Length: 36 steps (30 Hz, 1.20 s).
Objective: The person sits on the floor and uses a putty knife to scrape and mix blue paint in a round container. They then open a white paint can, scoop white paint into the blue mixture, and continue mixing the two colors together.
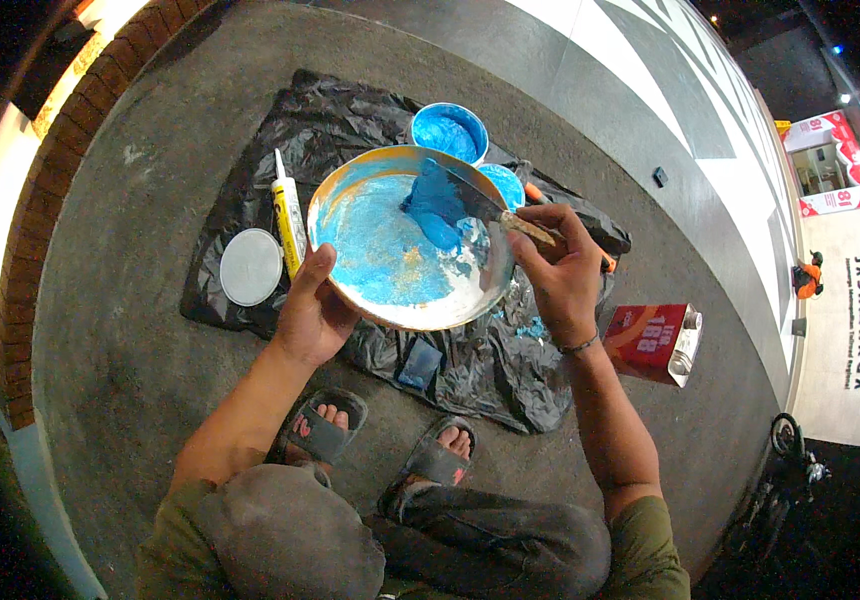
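My left hand [318, 312] grips the near left rim of a wide round bowl [485, 290], thumb on the edge. Its inside is smeared with light blue and white, and a thick dab of darker blue paste [437, 208] lies in its upper part. In my right hand [558, 262] is a putty knife [482, 198], pinched by its worn, paint-stained handle. The blade reaches over the right rim and touches the blue paste. Beyond the bowl stand an open tub of blue paste [447, 133] and a blue-smeared round lid or tub [503, 185], partly hidden.
Under everything is a crumpled black plastic sheet [240, 200] on rough dark ground. Left of the bowl lie a yellow-and-white sealant cartridge [290, 215] and a white round lid [251, 267]. A dark blue flat piece [420, 363] lies near my feet. At right stands a red can [653, 343].
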### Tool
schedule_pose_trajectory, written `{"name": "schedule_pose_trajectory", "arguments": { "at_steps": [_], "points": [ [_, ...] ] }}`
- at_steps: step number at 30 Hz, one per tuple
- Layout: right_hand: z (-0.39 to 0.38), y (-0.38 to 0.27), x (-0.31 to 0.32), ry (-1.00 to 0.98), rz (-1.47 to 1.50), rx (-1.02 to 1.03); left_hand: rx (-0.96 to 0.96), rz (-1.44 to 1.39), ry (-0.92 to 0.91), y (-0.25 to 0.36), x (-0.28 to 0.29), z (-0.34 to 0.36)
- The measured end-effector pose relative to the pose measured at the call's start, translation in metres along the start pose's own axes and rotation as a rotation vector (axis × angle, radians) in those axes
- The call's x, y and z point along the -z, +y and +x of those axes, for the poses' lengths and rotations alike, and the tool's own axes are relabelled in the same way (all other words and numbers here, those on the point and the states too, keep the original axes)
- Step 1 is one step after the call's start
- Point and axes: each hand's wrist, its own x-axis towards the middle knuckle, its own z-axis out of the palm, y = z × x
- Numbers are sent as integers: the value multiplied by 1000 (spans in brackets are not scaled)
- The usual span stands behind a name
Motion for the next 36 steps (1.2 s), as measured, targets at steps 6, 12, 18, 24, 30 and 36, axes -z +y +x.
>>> {"name": "schedule_pose_trajectory", "arguments": {
  "at_steps": [6,12,18,24,30,36],
  "points": [
    [-9,-9,-14,50,-91,96,-46,-34,217,4,-10,10],
    [-16,3,-19,104,-182,152,-117,55,83,-8,-23,-2],
    [-13,-18,-14,17,-401,326,-136,114,116,-13,-19,-1],
    [-3,-29,9,-107,-582,627,-99,104,273,-8,-12,2],
    [-6,-40,24,-138,-595,606,-70,221,257,-1,-17,7],
    [-13,-42,29,-199,-626,557,21,237,164,-3,-4,8]
  ]
}}
